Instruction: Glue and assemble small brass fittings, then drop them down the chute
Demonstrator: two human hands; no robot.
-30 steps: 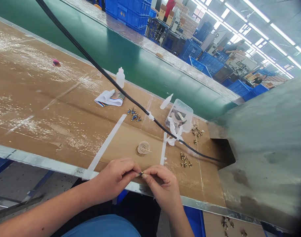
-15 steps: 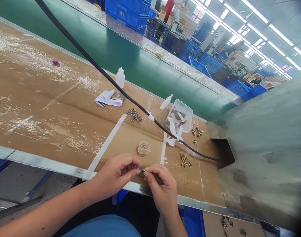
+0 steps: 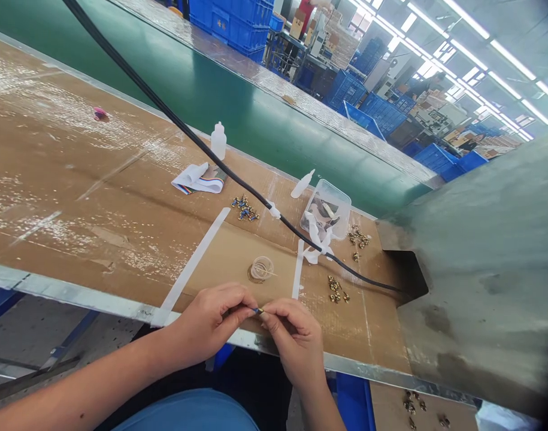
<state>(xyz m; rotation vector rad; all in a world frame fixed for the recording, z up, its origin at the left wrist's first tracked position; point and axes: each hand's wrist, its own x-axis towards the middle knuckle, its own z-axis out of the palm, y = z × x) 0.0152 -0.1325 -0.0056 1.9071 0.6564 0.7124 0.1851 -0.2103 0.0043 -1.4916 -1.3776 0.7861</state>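
Observation:
A small blue and brass-coloured metal part (image 3: pixel 259 310) is pinched between the fingertips of both hands, above the bench's front edge. My left hand (image 3: pixel 215 314) grips its blue end with thumb and forefinger. At the brass end, my right hand (image 3: pixel 294 335) closes in the same kind of pinch. Most of the part is hidden by fingers. Just beyond the hands stands a small clear cup (image 3: pixel 262 268) with a thin stick in it. Farther back lies a pile of blue and brass parts (image 3: pixel 244 208); brass parts (image 3: pixel 336 290) lie to the right.
A black cable (image 3: pixel 166 111) crosses above the cardboard-covered bench (image 3: pixel 98 209). Behind the cup are a white bottle (image 3: pixel 218 142), a smaller dropper bottle (image 3: pixel 302 184), a folded ribbon (image 3: pixel 199 179) and a clear plastic box (image 3: pixel 343 209). A metal panel (image 3: pixel 484 275) stands at the right; a green belt (image 3: pixel 238 114) runs behind.
Both hands keep their pinch on the small part, which has turned slightly so less of its blue end shows. The objects on the bench stay where they were.

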